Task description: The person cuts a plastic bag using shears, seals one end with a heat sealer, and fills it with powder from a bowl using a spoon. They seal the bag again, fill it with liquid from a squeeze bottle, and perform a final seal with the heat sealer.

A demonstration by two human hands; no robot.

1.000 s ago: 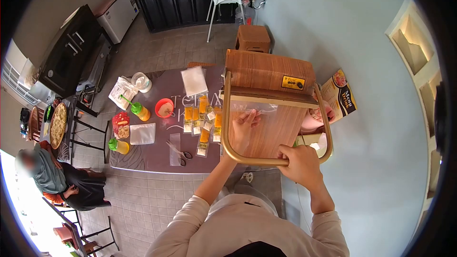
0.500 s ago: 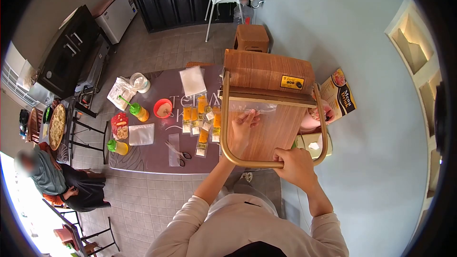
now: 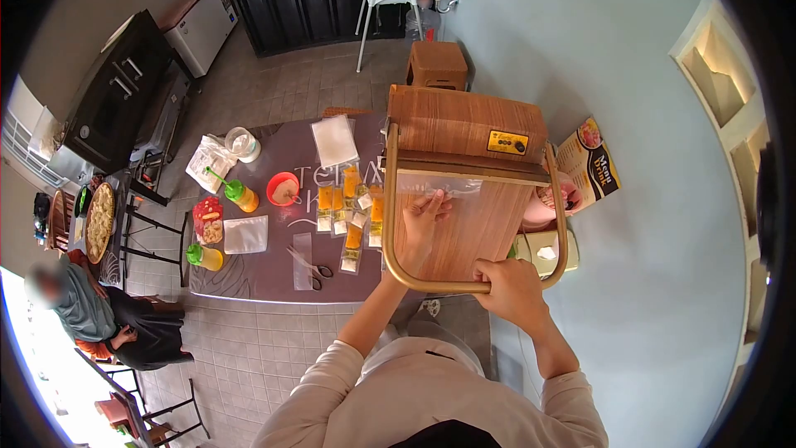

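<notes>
A wood-grain plastic sealer (image 3: 464,120) with a yellow control panel (image 3: 507,143) stands at the table's right end. My right hand (image 3: 510,286) is wrapped round the front bar of its gold handle (image 3: 394,236). Inside the handle's loop, over the wooden board (image 3: 477,228), my left hand (image 3: 423,220) has its fingers curled together at a clear plastic bag (image 3: 464,189). The bag's upper edge runs along the sealer's jaw (image 3: 473,168). What lies under my left fingers is partly hidden.
On the dark table (image 3: 269,270) are filled packets (image 3: 352,236), a red bowl (image 3: 283,189), green-topped bottles (image 3: 240,195), scissors (image 3: 319,270) and bag stacks (image 3: 335,141). A menu card (image 3: 589,166) leans by the wall. Another person (image 3: 91,307) stands at left.
</notes>
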